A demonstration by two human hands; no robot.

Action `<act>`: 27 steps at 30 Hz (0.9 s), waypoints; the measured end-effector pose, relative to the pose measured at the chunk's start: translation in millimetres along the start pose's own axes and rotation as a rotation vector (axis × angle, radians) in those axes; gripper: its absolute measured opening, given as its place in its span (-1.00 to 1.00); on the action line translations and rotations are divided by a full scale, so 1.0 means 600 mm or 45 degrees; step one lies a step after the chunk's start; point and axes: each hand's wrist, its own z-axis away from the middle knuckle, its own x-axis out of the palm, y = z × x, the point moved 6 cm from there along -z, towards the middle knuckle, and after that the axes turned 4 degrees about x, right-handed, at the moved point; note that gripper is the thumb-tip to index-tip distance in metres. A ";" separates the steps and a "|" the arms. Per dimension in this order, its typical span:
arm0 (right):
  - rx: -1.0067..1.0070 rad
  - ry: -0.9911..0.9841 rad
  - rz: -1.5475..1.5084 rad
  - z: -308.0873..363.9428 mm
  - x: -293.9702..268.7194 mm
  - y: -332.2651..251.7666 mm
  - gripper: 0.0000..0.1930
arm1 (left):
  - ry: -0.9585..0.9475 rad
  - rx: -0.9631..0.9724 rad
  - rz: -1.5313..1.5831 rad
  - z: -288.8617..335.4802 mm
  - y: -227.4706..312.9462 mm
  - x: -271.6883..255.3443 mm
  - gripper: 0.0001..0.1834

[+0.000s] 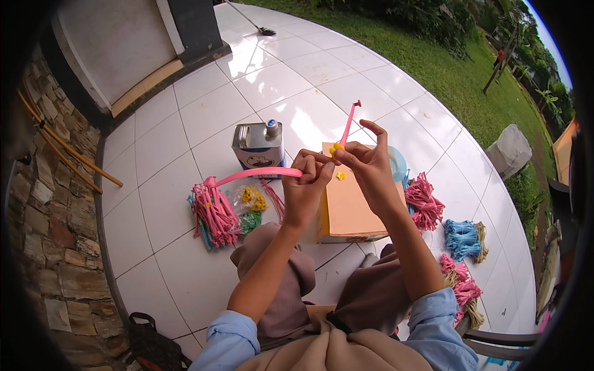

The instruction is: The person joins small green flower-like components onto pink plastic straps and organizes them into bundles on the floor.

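Note:
My left hand (pixel 304 191) is closed around a long pink strip (pixel 253 174), whose wide part curves out to the left and whose thin end (pixel 349 127) rises between my hands. Thumb and finger of my right hand (pixel 372 172) pinch a small yellow flower-shaped piece (pixel 335 150) on the strip, its other fingers raised. Both hands meet above an orange-topped box (pixel 362 207), where another yellow flower piece (pixel 340 176) lies. To the left rest a bundle of pink strips (pixel 213 215), a clear bag of yellow pieces (pixel 250 198) and some green pieces (pixel 250 221).
A metal can (pixel 258 153) stands behind my left hand. Right of the box lie a pink bundle (pixel 426 201), a blue bundle (pixel 462 240) and another pink bundle (pixel 459 283). A light blue round thing (pixel 398 164) sits partly behind my right hand. A dark bag (pixel 156 342) lies lower left.

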 end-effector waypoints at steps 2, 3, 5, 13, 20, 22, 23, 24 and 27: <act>0.029 -0.099 -0.039 -0.001 0.002 0.000 -0.31 | -0.017 -0.048 -0.023 0.002 0.002 0.001 -0.52; 0.029 -0.098 -0.040 -0.001 0.003 0.001 -0.31 | -0.018 -0.049 -0.024 0.004 0.002 0.000 -0.52; -0.113 -0.120 -0.066 0.000 0.006 -0.010 -0.33 | 0.030 -0.178 0.129 0.007 -0.007 -0.001 -0.54; -0.083 -0.086 -0.015 -0.004 0.004 -0.016 -0.30 | 0.101 -0.328 0.204 0.007 -0.012 0.001 -0.59; -0.183 -0.060 0.227 -0.012 0.000 -0.006 -0.27 | 0.064 -0.111 -0.155 0.007 -0.011 0.002 -0.55; -0.196 -0.075 0.266 -0.013 -0.002 -0.009 -0.23 | 0.072 -0.173 -0.154 0.008 -0.013 0.005 -0.55; -0.206 -0.095 0.304 -0.013 0.000 -0.009 -0.20 | 0.084 -0.234 -0.156 0.009 -0.016 0.003 -0.55; -0.208 -0.098 0.300 -0.015 -0.001 -0.006 -0.20 | 0.085 -0.232 -0.160 0.008 -0.018 -0.001 -0.55; -0.252 -0.135 0.427 -0.022 -0.002 0.004 -0.23 | 0.039 -0.335 -0.046 0.005 -0.029 -0.017 -0.60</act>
